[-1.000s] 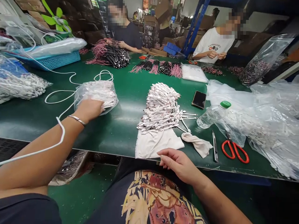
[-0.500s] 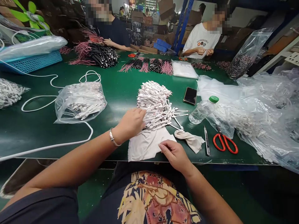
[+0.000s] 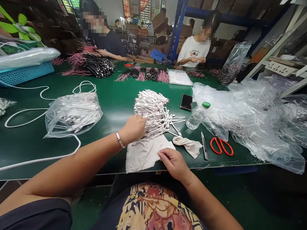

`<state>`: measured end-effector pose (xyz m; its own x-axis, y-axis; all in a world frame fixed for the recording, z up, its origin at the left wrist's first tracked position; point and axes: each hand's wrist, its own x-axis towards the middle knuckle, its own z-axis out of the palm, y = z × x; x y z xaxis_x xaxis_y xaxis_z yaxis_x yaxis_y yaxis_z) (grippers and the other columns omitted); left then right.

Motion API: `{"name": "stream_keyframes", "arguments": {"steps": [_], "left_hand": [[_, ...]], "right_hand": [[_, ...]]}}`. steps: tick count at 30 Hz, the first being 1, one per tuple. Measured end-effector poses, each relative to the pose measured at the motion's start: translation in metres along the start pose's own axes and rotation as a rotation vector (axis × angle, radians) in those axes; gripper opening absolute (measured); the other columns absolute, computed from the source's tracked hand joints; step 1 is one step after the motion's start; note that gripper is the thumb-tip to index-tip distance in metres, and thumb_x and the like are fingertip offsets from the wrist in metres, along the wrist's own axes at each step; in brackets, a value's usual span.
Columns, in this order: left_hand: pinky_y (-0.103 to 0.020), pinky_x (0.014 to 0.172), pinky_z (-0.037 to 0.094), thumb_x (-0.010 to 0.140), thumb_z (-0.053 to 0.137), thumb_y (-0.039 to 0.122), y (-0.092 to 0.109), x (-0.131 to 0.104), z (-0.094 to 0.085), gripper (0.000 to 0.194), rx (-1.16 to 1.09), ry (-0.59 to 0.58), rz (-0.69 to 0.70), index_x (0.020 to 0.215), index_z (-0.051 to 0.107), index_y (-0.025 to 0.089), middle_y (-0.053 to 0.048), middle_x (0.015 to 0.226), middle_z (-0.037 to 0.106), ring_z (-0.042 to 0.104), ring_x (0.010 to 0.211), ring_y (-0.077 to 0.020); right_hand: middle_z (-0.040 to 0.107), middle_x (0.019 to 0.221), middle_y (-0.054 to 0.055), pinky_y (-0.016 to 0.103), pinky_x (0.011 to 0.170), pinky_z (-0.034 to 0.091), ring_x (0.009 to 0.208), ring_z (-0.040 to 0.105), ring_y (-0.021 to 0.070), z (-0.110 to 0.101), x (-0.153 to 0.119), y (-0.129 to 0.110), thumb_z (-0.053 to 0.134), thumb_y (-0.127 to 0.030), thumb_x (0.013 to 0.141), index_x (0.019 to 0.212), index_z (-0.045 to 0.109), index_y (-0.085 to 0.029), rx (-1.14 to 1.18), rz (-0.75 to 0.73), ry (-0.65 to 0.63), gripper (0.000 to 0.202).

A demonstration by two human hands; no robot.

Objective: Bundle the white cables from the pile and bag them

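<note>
A heap of short white cables with small connectors point(image 3: 153, 111) lies before me, its near edge on a pale cloth point(image 3: 144, 153). At the left edge of the heap my left hand point(image 3: 134, 129) is closed, knuckles up, and a white cable shows at its fingertips. Its fingers are partly hidden behind the hand. My right hand point(image 3: 174, 163) rests by the cloth's right edge at the table front. Its thumb is pressed to the curled fingers, and whatever they hold is hidden or too small to name.
Right of the heap are a twisted rag point(image 3: 189, 146), a box cutter point(image 3: 204, 145), red-handled scissors point(image 3: 221, 146), a bottle point(image 3: 197, 117) and a phone point(image 3: 186, 102). Plastic bags point(image 3: 254, 127) cover the right side. A bag of cables point(image 3: 74, 113) lies left. Two people work across the table.
My left hand's fingers have curled in at the heap's left edge. The right hand keeps its pinch by the cloth. The whole view has shifted, so the table things appear further left and lower.
</note>
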<state>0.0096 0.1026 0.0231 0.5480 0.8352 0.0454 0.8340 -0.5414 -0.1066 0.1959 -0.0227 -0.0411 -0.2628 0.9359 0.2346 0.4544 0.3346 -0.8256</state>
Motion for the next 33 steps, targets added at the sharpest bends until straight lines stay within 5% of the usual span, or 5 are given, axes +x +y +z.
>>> {"name": "stream_keyframes", "arguments": {"steps": [9, 16, 20, 24, 33], "left_hand": [[-0.032, 0.065, 0.042, 0.083, 0.045, 0.022, -0.01, -0.001, -0.01, 0.02, -0.072, -0.054, 0.005, 0.1, 0.051, 0.014, -0.012, 0.087, 0.067, 0.063, 0.079, -0.0259], [-0.031, 0.067, 0.042, 0.081, 0.048, 0.025, -0.016, 0.002, -0.013, 0.012, -0.126, -0.068, -0.028, 0.088, 0.055, 0.018, -0.011, 0.086, 0.068, 0.064, 0.084, -0.0265], [-0.032, 0.068, 0.042, 0.081, 0.051, 0.031, -0.018, 0.0, -0.013, 0.014, -0.175, -0.048, -0.031, 0.085, 0.056, 0.019, -0.011, 0.085, 0.067, 0.063, 0.085, -0.0278], [-0.03, 0.068, 0.04, 0.081, 0.051, 0.027, -0.019, -0.003, -0.008, 0.01, -0.229, -0.02, -0.035, 0.079, 0.057, 0.019, -0.01, 0.084, 0.067, 0.062, 0.083, -0.0255], [-0.026, 0.059, 0.035, 0.088, 0.041, 0.035, -0.04, -0.013, 0.0, 0.025, -0.405, 0.093, -0.055, 0.075, 0.055, 0.019, -0.004, 0.074, 0.063, 0.054, 0.068, -0.0171]], "right_hand": [[0.062, 0.072, 0.002, 0.025, 0.067, 0.04, 0.069, 0.055, 0.0137, 0.002, 0.001, 0.0, 0.046, -0.03, 0.092, 0.08, 0.061, -0.019, -0.008, 0.013, 0.011, 0.023], [0.068, 0.081, 0.003, 0.026, 0.072, 0.046, 0.076, 0.062, 0.0156, 0.003, 0.005, -0.004, 0.046, -0.032, 0.092, 0.088, 0.064, -0.019, -0.051, 0.014, 0.03, 0.023], [0.069, 0.096, 0.008, 0.028, 0.081, 0.046, 0.087, 0.063, 0.0191, 0.003, 0.031, -0.012, 0.046, -0.031, 0.092, 0.107, 0.063, -0.016, -0.312, -0.014, 0.087, 0.027], [0.066, 0.107, 0.011, 0.032, 0.085, 0.043, 0.098, 0.059, 0.0222, 0.006, 0.075, -0.014, 0.038, -0.028, 0.094, 0.125, 0.052, -0.016, -0.666, 0.014, -0.019, 0.036], [0.066, 0.091, 0.012, 0.033, 0.081, 0.041, 0.093, 0.058, 0.0242, 0.018, 0.102, 0.003, 0.044, -0.017, 0.087, 0.097, 0.066, -0.018, -0.58, -0.011, -0.105, 0.024]]}}
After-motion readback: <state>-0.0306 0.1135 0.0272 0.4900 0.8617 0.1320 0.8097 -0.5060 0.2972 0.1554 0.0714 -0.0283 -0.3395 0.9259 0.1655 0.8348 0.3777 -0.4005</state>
